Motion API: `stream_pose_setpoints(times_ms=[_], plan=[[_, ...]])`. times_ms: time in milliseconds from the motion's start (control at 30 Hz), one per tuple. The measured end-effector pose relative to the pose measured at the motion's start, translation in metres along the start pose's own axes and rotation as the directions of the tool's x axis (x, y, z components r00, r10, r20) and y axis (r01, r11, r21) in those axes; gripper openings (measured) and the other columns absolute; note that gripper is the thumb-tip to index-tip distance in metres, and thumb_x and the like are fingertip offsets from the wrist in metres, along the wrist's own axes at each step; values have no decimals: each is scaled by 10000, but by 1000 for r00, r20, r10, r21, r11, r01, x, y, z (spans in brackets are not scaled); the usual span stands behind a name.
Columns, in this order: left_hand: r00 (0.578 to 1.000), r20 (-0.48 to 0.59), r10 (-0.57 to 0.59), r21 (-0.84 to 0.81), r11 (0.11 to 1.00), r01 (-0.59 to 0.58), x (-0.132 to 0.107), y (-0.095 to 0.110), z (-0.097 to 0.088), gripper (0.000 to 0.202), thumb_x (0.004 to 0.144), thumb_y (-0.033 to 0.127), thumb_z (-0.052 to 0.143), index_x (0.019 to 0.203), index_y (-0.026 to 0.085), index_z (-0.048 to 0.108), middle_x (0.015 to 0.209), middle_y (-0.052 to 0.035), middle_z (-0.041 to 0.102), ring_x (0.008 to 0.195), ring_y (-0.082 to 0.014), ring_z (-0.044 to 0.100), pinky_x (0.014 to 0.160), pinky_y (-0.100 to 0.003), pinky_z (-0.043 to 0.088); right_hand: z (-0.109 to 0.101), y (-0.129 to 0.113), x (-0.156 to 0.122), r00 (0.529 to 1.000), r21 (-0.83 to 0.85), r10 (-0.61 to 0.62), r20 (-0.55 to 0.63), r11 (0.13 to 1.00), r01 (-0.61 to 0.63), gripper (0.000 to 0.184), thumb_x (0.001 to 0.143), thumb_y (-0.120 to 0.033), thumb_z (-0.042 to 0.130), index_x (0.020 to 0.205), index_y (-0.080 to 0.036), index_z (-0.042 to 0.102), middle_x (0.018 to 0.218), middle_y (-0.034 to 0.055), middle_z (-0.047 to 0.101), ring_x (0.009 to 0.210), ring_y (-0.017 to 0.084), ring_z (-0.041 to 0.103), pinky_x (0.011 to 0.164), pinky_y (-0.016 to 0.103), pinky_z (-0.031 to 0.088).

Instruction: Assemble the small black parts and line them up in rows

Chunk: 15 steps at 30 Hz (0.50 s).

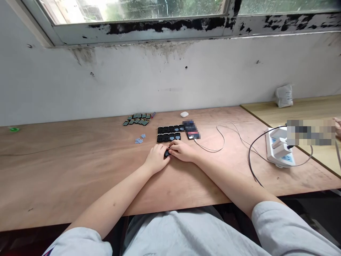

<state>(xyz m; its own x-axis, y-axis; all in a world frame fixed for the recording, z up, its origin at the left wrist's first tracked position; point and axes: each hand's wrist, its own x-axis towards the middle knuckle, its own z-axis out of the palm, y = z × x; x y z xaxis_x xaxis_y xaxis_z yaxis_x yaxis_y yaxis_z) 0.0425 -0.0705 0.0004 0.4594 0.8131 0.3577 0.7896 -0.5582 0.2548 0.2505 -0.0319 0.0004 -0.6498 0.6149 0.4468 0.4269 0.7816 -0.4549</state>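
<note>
My left hand (156, 159) and my right hand (182, 150) meet near the middle of the table, fingers closed around a small black plastic part (167, 153). A bit of blue shows on that part, and fingers cover most of it. Just beyond my hands lie two rows of similar black parts, a nearer row (163, 138) and a farther row (165, 129). Some pieces at their right ends carry light-blue pads. Several loose light-blue pads (139, 140) are scattered to the left. Farther back, dark-edged square pieces with grey-green faces (136, 121) lie in two rows.
A partly blurred phone (190, 133) has a white cable (210, 150) plugged in. Behind it sits a white case (184, 114). Right are a power strip (274, 156) with chargers, a black cable (249, 156), a white bag (284, 96) and another person's hand (337, 128). A green item (14, 129) lies far left.
</note>
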Motion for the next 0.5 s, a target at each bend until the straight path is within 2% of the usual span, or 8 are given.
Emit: stream_pose_setpoints(times_ms=[67,133,200,267,333,433,500], plan=[[1000,-25,1,-60,998,-3,1,-7,3,220,935,259,575,1133,211,658,1112,-105,680,1068,-284,618,943,-440,527,0,0,-1,1000,-3,-4,0,1000,4,198,1009,-254,588,1053,-165,760,1161,140,649,1056,232,645,980,417,556],[997,-75,-32,-136,990,22,3,-16,2,225,938,256,569,1137,211,665,1128,-97,691,1065,-259,641,955,-406,536,0,-1,-2,1000,-16,-14,-8,1000,14,259,999,-262,603,1212,-165,714,1262,165,606,1125,248,640,1016,435,546],[979,-152,-133,-206,973,100,5,-29,-1,232,949,298,565,1127,207,681,1126,-94,708,1004,-237,673,919,-375,554,-1,-2,-4,1000,-24,-14,-19,1000,13,349,992,-264,613,1326,-171,649,1372,185,547,1195,260,625,1043,442,537],[933,-234,-275,-265,941,211,10,-46,-7,268,969,348,536,1114,195,702,1089,-95,731,909,-221,692,864,-361,567,-2,-4,-4,1000,-19,6,-30,1000,-6,374,993,-261,608,1358,-181,616,1437,189,506,1183,249,638,1035,431,547],[864,-287,-414,-342,887,311,15,-67,-12,299,976,365,513,1092,185,722,951,-82,745,853,-219,704,830,-354,567,-4,-5,-5,999,-1,28,-27,1000,-28,348,999,-259,598,1340,-192,617,1460,183,496,1080,215,675,1003,414,565],[677,-259,-689,-562,677,474,22,-97,-15,355,971,388,514,1177,168,701,754,-44,715,630,-176,670,660,-303,547,-5,-4,-5,999,9,47,-9,999,-47,299,1002,-252,591,1291,-190,636,1459,179,503,920,169,696,965,400,580],[560,-214,-800,-692,529,491,26,-111,-14,361,964,402,525,1160,146,686,687,-36,687,531,-144,613,569,-263,502,-4,-3,-5,999,1,47,-5,999,-47,281,1000,-245,589,1265,-175,646,1448,184,512,905,167,698,957,393,581]])
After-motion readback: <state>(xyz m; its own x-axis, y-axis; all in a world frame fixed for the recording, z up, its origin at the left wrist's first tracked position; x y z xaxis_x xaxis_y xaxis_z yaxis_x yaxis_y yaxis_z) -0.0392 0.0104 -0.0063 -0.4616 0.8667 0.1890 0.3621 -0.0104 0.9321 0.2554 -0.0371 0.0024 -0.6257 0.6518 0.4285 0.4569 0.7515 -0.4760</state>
